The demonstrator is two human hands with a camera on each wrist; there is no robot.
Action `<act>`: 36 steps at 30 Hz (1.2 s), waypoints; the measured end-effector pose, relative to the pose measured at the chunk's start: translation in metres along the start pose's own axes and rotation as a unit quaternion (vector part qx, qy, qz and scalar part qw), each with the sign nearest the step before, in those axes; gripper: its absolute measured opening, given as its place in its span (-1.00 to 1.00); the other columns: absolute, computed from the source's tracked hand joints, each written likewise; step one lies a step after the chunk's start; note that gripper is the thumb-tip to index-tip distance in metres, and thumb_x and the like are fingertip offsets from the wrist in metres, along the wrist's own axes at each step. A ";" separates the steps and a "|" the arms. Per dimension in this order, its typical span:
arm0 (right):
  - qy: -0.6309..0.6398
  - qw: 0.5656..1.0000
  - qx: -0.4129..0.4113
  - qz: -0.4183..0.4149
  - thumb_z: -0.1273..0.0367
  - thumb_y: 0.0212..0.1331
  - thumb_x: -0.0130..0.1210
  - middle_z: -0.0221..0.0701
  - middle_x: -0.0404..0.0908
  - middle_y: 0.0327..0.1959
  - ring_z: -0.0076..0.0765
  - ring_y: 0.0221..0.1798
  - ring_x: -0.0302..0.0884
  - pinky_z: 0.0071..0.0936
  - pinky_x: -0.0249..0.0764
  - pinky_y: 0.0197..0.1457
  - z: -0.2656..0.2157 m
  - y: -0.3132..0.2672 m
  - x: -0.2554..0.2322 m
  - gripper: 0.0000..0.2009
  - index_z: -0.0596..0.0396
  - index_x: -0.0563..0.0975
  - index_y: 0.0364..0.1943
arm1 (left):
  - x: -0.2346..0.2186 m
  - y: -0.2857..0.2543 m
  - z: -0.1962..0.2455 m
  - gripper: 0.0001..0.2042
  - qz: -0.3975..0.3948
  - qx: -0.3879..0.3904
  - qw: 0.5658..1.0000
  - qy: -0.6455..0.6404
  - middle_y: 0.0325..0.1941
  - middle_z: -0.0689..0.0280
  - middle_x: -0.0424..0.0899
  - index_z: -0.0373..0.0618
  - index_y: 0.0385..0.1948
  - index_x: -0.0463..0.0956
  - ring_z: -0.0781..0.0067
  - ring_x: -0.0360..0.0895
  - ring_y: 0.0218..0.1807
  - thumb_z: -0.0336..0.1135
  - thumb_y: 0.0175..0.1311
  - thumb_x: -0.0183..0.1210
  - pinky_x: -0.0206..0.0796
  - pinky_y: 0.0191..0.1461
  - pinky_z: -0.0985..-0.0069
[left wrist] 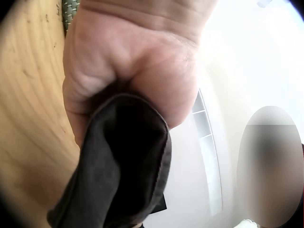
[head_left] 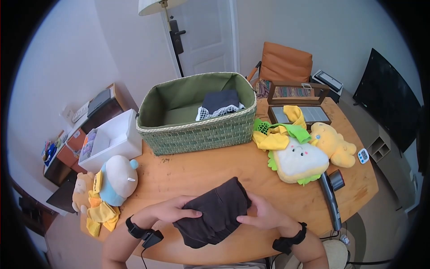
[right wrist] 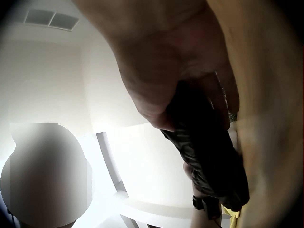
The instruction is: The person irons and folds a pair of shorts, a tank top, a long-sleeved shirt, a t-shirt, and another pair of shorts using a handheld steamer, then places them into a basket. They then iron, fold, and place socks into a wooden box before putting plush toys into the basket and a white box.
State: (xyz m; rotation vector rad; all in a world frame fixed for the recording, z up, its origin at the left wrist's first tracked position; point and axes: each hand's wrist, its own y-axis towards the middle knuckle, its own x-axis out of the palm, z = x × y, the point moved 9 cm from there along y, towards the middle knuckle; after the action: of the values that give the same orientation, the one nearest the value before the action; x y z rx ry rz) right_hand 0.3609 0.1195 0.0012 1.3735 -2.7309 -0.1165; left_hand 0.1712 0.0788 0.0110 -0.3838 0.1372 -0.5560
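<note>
Folded dark brown cloth (head_left: pixel 214 211), bundled and tilted, between both hands (head_left: pixel 218 213), above the wooden table's (head_left: pixel 179 172) near edge

We saw a green basket (head_left: pixel 201 139) of rough, woven strands, lined with smooth, matt cloth. On our side of the basket, the dark garment (head_left: pixel 212 210) was matt, creased fabric. Beneath the basket, the bench (head_left: pixel 179 172) was smooth wood with a faint sheen. Right of the basket, the sandwich toy (head_left: pixel 300 161) looked plush; left of it, the white box (head_left: pixel 112 154) looked like smooth plastic.
</note>
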 end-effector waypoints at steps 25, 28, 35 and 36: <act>-0.017 0.993 0.000 0.121 0.37 0.36 0.19 -0.41 0.54 -0.32 -0.61 -0.46 0.54 -0.55 0.47 -0.36 0.012 0.003 -0.026 -0.68 0.20 0.39 0.06 | -0.220 0.091 0.243 -0.64 0.325 0.234 0.911 -0.105 0.07 0.09 0.67 -0.31 0.16 0.37 0.31 0.72 -0.01 -0.39 0.42 0.17 0.66 0.08 0.43; -0.023 0.992 0.004 0.122 0.37 0.35 0.20 -0.41 0.55 -0.33 -0.59 -0.46 0.53 -0.53 0.47 -0.36 0.013 0.002 -0.026 -0.69 0.20 0.41 0.05 | -0.205 0.130 0.237 -0.40 0.324 0.179 0.924 -0.100 0.27 -0.02 0.51 -0.12 0.43 0.12 0.16 0.62 0.18 -0.38 0.42 0.19 0.61 0.20 0.24; -0.074 0.990 -0.018 0.119 0.33 0.32 0.24 -0.44 0.58 -0.36 -0.55 -0.50 0.48 -0.48 0.46 -0.37 -0.008 -0.002 -0.029 -0.71 0.21 0.47 -0.03 | -0.206 0.196 0.165 -0.28 0.239 -0.114 0.914 0.306 0.54 0.02 0.19 0.19 0.54 0.10 0.06 0.22 0.52 -0.09 0.39 0.25 0.23 0.47 0.07; -0.070 0.990 -0.017 0.119 0.33 0.32 0.24 -0.44 0.58 -0.36 -0.55 -0.50 0.48 -0.48 0.46 -0.37 -0.008 -0.002 -0.029 -0.71 0.21 0.47 -0.03 | -0.203 0.203 0.166 -0.31 0.201 -0.100 0.880 0.419 0.54 0.03 0.20 0.16 0.52 0.16 0.05 0.24 0.52 -0.08 0.39 0.25 0.20 0.50 0.13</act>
State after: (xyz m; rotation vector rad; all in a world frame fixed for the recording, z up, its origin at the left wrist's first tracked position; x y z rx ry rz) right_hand 0.3808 0.1413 0.0078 1.0591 -2.9678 -0.2496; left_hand 0.1374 0.3997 0.0894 -0.2783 1.0985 -0.2597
